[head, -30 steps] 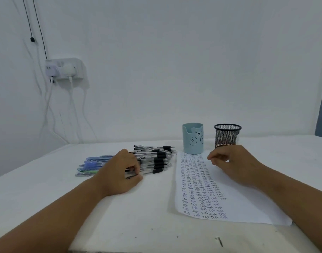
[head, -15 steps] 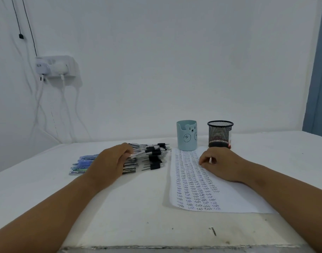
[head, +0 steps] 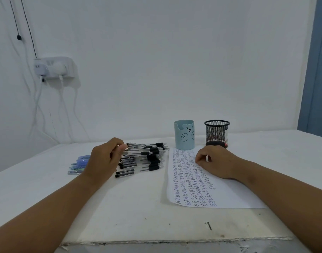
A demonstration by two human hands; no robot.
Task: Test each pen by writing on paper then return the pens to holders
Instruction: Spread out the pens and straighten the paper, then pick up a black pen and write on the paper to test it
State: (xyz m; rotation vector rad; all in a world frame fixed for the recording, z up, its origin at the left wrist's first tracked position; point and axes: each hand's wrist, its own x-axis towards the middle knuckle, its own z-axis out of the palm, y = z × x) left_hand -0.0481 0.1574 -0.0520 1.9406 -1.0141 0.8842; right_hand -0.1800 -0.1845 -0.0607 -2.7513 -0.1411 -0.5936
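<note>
- On the white counter [head: 47,179], toward its far edge, a pile of black-capped pens [head: 145,157] is lying in a loose heap, the pens mostly pointing left to right.
- Just left of that heap, a smaller bunch of blue pens [head: 79,165] is lying flat, partly hidden behind the left wrist.
- The left hand [head: 103,159] is reaching over the left end of the black-capped pile, its fingers curling and its thumb and forefinger closing near a pen at the far side of the heap; whether this grip is actually pinching a pen cannot be told.
- To the right of the pens, a sheet of paper [head: 191,179] is lying flat on the counter, covered in columns of small handwritten words.
- The right hand [head: 215,161] is resting on the far part of the paper with its fingers loosely curling under, and nothing is showing inside that grip.
- Beyond the paper, close to the far edge of the counter, a pale blue bear holder [head: 184,135] and a black mesh holder [head: 217,133] are standing upright side by side, near each other and not touching.
- No pens are sticking out of either holder.
- On the wall at the left, a white socket [head: 54,68] is carrying plugs with cables hanging down.
</note>
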